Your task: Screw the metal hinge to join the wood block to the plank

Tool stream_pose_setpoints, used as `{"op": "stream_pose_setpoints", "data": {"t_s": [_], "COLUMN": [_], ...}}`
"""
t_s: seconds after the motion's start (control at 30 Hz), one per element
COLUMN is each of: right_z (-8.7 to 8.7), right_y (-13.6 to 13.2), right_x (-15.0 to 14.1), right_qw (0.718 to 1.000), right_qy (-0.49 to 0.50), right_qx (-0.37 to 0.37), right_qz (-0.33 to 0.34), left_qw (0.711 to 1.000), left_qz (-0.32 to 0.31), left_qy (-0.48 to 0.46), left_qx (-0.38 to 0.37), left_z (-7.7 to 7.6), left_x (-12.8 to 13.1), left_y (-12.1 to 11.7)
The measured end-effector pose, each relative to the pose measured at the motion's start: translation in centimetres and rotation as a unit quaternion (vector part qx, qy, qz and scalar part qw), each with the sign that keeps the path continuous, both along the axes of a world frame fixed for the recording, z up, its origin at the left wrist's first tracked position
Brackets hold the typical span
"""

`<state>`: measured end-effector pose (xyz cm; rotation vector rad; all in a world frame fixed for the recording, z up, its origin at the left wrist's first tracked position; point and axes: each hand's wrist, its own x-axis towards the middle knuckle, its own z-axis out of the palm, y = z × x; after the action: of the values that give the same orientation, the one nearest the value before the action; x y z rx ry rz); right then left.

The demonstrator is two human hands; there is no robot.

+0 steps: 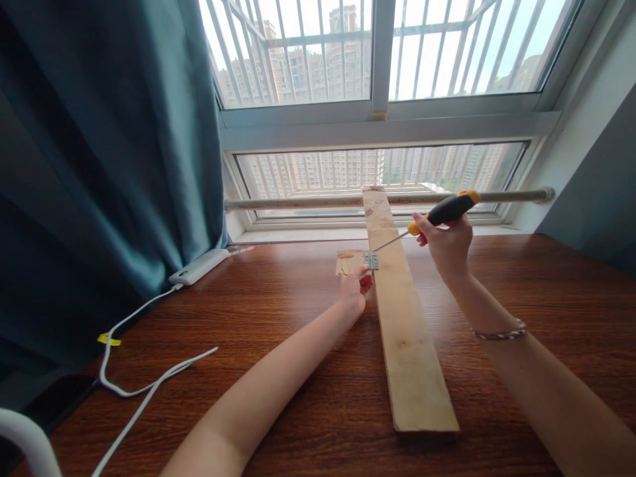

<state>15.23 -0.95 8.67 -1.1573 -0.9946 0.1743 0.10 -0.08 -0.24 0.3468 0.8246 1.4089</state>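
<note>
Right hand (451, 243) gripped screwdriver (450, 209), tip at hinge (371, 261) over plank (411, 344) edge, just past left hand (354, 287); whether that pinched or merely touched, couldn't tell. Slanted screwdriver could slip, jabbing left hand.

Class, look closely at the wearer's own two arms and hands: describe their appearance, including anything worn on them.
The left hand and right hand are ungloved, and no sleeves show on either forearm. The right wrist has a thin bracelet, seemingly braided, in mixed light and dark tones; the left wrist shows none.
</note>
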Motion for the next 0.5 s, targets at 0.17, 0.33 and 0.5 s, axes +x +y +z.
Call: {"op": "stream_pose_setpoints", "data": {"t_s": [0.17, 0.33, 0.5], "right_z": [-0.1, -0.9, -1.0], "right_y": [0.1, 0.6, 0.6], "right_x": [-0.3, -0.4, -0.3], "right_qw": [0.998, 0.999, 0.999], "right_qy": [0.052, 0.03, 0.008], "right_qx": [0.018, 0.0, -0.011], "right_qz": [0.042, 0.043, 0.036], "left_qw": [1.0, 1.0, 1.0], "left_qz": [-0.003, -0.005, -0.004], "left_qy": [0.002, 0.001, 0.0], "left_qx": [0.002, 0.002, 0.004], "left_z": [0.1, -0.1, -0.2], "left_x": [0.0, 0.0, 0.0], "left_y": [0.0, 0.1, 0.1]}}
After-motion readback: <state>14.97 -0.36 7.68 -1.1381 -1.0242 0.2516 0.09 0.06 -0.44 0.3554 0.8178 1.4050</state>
